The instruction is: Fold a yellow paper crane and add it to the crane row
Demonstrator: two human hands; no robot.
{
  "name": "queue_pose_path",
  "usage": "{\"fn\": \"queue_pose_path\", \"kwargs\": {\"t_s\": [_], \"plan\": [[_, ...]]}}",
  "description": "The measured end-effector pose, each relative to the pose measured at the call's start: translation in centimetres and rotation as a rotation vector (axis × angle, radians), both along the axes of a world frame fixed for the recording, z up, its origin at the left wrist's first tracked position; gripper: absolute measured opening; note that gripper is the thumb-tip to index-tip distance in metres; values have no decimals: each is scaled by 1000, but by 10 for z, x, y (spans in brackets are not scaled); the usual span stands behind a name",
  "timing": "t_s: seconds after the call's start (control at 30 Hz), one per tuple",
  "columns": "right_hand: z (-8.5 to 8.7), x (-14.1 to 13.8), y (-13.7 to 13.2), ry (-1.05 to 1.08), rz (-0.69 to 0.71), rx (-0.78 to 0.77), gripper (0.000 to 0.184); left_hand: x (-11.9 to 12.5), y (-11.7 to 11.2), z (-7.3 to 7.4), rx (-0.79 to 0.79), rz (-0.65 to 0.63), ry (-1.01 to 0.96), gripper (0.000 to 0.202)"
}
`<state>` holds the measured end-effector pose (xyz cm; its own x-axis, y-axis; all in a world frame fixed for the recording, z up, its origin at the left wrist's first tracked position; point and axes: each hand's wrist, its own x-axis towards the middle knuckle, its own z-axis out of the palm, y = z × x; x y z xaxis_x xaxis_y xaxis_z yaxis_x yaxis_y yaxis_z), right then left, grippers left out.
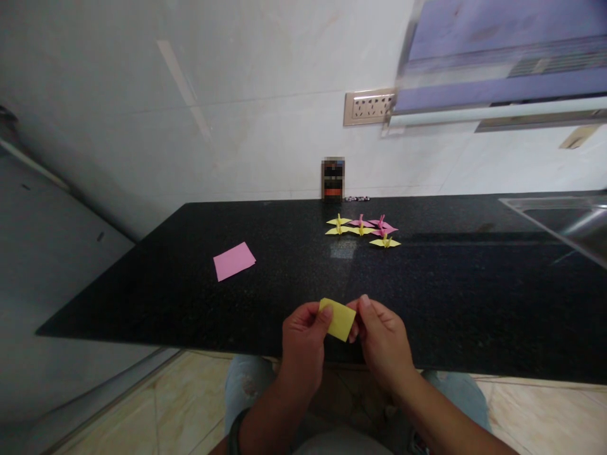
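A folded square of yellow paper [339, 323] is held above the front edge of the dark countertop. My left hand [306, 335] is closed on its left side, thumb flat on the front face and fingers behind. At the paper's right edge is my right hand [382, 338], fingers curled, with fingertips against the edge and partly behind it. Its thumb points up beside the paper. Farther back, several small folded paper cranes, yellow [386, 242] and pink [382, 223], stand grouped close together. Pink paper sheets [234, 261] lie flat to the left, apart from both hands.
The black countertop [284, 272] runs along a pale tiled wall. Against it stands a small dark box [333, 180], blurred out, beside a patterned strip [357, 199]. A metal sink [569, 218] is at right. Above are a socket panel [368, 107] and a purple hanging item [502, 38].
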<state>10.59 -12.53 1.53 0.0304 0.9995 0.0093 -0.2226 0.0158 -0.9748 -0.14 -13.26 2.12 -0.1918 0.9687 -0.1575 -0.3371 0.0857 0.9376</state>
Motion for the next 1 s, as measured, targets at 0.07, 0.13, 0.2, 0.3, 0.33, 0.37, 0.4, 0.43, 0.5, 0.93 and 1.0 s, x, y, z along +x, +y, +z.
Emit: {"fn": "queue_pose_path", "kwargs": {"t_s": [0.07,0.13,0.2,0.3,0.33,0.37,0.4,0.43,0.5,0.93,1.0], "plan": [[1,0,0,22,16,-22,34,0,1,0,4,-3,13,16],[3,1,0,-26,54,-27,25,-1,1,1,11,-1,38,16],[6,3,0,-114,101,-23,21,-1,1,1,16,-1,77,16],[8,11,3,-228,122,-2,31,-3,0,2,13,-32,166,18],[9,14,5,-255,122,9,34,-3,0,2,13,-58,199,18],[9,17,7,-276,142,30,33,-4,0,2,16,-93,230,19],[10,19,9,-284,176,50,27,-5,1,2,20,-138,262,21],[11,21,11,-285,219,63,20,-5,1,2,24,-186,293,22],[14,22,14,-295,295,73,16,-5,1,2,36,-258,342,23],[8,12,16,-64,20,-82,20,7,-2,0,-75,-139,124,26],[7,10,14,-73,-12,-78,20,8,-2,0,-74,-105,133,29]]}}
